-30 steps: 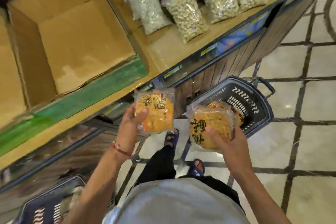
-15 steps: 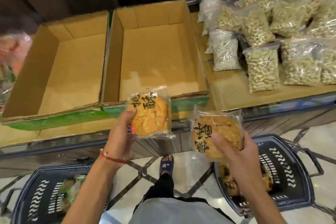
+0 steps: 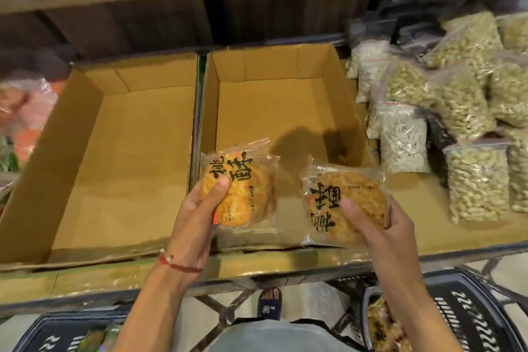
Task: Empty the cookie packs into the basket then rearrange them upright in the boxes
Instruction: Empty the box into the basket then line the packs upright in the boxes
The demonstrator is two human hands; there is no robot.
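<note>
At front of right-hand box [image 3: 285,100], above shelf edge: left hand [image 3: 197,208] pinches left cookie pack [image 3: 251,180], thumb on printed face, fingers hidden behind. Right hand [image 3: 383,226] grips right cookie pack [image 3: 351,194] likewise, thumb across label. Both packs face up toward camera, not yet set down. Basket [image 3: 480,311] below right arm holds more packs (blurred). Likely handling: light, film slick and crinkly, cookie brittle. Hold by rim, squeeze gently, stand on edge against box wall.
</note>
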